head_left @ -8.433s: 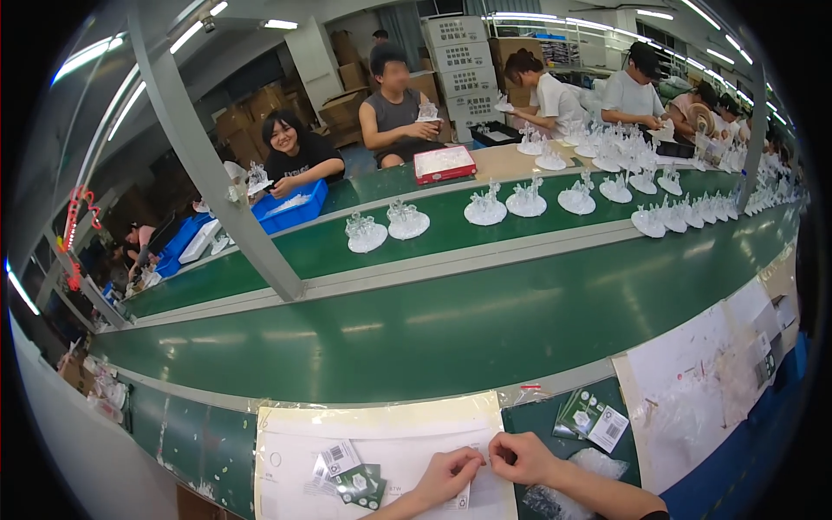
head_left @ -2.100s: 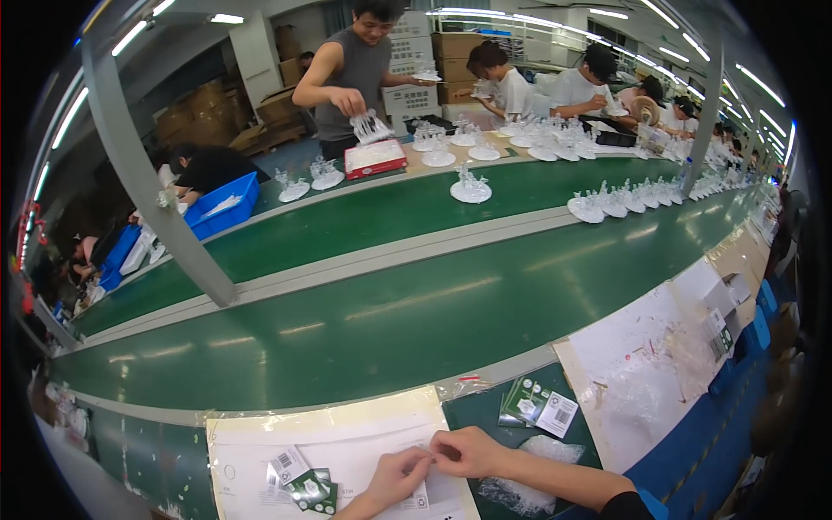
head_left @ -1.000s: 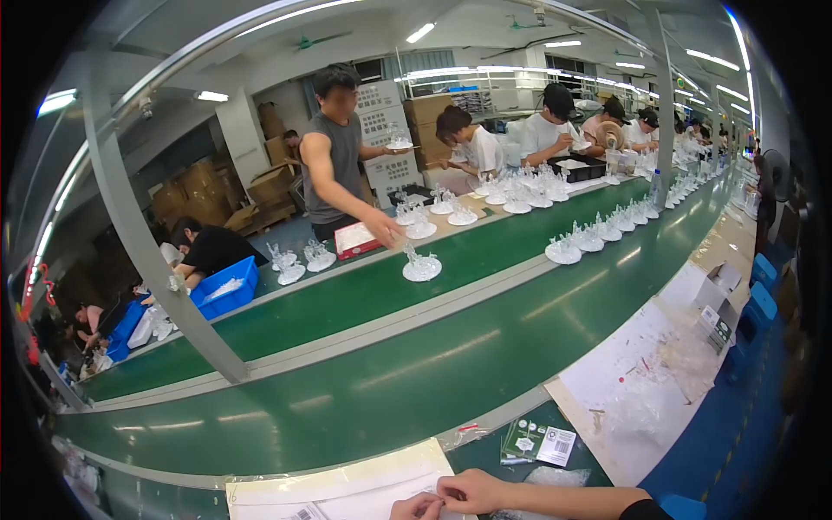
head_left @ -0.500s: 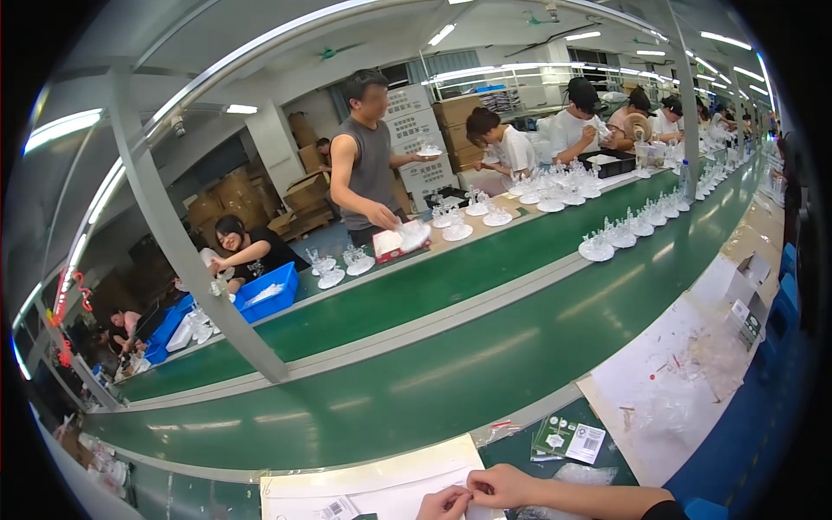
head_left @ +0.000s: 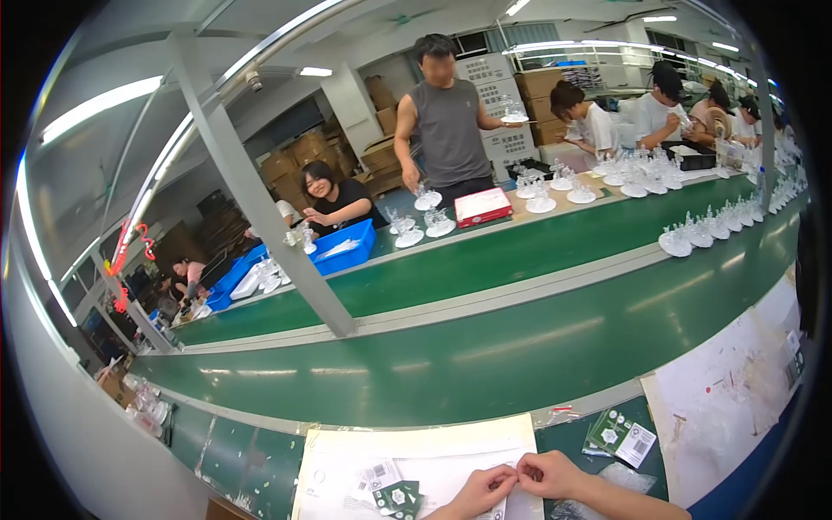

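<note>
Low in the picture, my left hand (head_left: 487, 489) and my right hand (head_left: 551, 474) meet fingertip to fingertip over a white sheet (head_left: 334, 468). Both are closed in a pinch. Whatever sits between the fingertips is too small to make out. A pale strip shows just under them, partly hidden. Left of my left hand lie green and white printed cards (head_left: 400, 497) on the sheet. To the right of my right hand are more green cards (head_left: 622, 438) and a crumpled clear plastic bag (head_left: 626, 477), which my right forearm partly covers.
Beyond my bench runs a green conveyor belt (head_left: 451, 364), with a row of clear ornaments (head_left: 706, 227) at its right. A grey post (head_left: 269, 208) rises past it. Across stand a person in a grey sleeveless top (head_left: 449, 130), a blue bin (head_left: 347, 247) and a red-edged box (head_left: 484, 208).
My view has swung left, so the scene sits further right. The person opposite now has a lowered hand at a clear ornament, away from the red-edged box. My hands keep their pinch.
</note>
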Demonstrator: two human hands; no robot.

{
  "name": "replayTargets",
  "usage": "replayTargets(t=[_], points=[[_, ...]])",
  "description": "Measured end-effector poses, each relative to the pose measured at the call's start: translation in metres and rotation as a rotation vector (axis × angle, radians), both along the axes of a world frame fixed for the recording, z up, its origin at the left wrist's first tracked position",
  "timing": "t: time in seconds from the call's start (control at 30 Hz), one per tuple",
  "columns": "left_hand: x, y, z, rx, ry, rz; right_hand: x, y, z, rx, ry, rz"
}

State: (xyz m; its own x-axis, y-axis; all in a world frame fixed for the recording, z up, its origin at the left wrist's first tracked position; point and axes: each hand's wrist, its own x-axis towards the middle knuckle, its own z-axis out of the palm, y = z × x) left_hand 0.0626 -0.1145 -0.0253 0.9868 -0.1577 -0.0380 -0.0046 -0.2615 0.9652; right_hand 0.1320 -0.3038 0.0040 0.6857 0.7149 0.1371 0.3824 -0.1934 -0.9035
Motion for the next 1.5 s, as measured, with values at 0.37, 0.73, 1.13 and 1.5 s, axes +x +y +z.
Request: replayTargets(t=[0.37,0.73,1.13,1.5], points=[[0.001,0.001,0.013,-0.062,0.024,-0.064,0.002,0.0,0.001,0.021,0.037,0.014],[-0.001,-0.005,0.012,0.038,0.076,0.029,-0.002,-0.001,-0.001,0.016,0.002,-0.026],[-0.002,-0.006,0.023,0.08,-0.016,0.02,-0.001,0.001,-0.004,0.024,-0.024,0.027],[0.0,-0.008,0.026,0.039,-0.012,0.022,0.001,-0.002,-0.005,-0.001,-0.061,0.056]])
